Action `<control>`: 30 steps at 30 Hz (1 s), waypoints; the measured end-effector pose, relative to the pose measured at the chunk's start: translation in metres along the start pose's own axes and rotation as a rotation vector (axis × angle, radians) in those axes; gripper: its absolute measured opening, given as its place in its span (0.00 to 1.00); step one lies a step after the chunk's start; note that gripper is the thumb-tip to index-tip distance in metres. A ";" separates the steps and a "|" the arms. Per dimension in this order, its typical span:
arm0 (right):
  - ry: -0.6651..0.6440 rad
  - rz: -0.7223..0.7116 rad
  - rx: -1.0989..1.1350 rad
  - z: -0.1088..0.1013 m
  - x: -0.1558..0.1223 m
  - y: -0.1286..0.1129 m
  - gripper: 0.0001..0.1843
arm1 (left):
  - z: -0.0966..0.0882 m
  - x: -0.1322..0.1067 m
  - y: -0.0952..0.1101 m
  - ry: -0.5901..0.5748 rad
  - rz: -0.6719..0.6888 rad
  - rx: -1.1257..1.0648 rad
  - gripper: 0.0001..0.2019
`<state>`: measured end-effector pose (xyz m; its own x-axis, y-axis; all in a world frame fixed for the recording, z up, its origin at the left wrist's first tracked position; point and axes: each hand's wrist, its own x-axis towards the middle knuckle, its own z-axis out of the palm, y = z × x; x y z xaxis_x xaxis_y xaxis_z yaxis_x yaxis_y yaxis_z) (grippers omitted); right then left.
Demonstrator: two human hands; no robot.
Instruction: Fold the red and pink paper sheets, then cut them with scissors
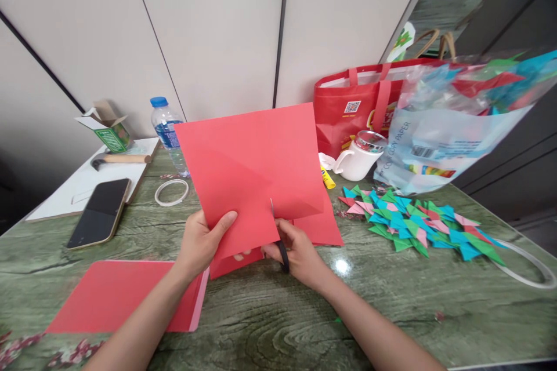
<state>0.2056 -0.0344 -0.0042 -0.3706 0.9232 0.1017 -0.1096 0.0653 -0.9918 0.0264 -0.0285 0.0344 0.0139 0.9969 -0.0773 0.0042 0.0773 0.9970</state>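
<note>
My left hand [204,242] grips the lower left of a red paper sheet [250,162], thumb in front and fingers behind. The sheet is held up over the table and faces me. With my right hand [296,249] I hold scissors [284,256] by their black handle. The blades are mostly hidden by the paper, with a thin part showing at the cut that runs up from the lower edge. Behind and below the held sheet lies more red paper [324,225]. Left of my hands a stack of red paper [117,295] rests on the table.
Folded paper pieces [418,223] in several colours lie at right, beside a white ring [533,264]. Behind are a copy paper bag [439,148], white mug [361,159], glue stick [328,178] and red bag [335,110]. Leftward: bottle [172,139], tape roll [171,192], phone [100,213], hammer [126,158].
</note>
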 end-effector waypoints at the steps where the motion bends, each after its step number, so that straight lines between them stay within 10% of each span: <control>1: 0.000 0.003 0.006 0.000 0.000 0.000 0.18 | 0.000 0.000 0.000 -0.003 0.005 0.010 0.13; 30: 0.150 -0.100 -0.145 0.001 -0.003 0.009 0.17 | -0.003 -0.004 0.005 0.171 0.240 0.329 0.12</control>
<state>0.2049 -0.0365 -0.0130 -0.2222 0.9546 0.1983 -0.0011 0.2032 -0.9791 0.0232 -0.0318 0.0402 -0.1121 0.9762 0.1855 0.3394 -0.1379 0.9305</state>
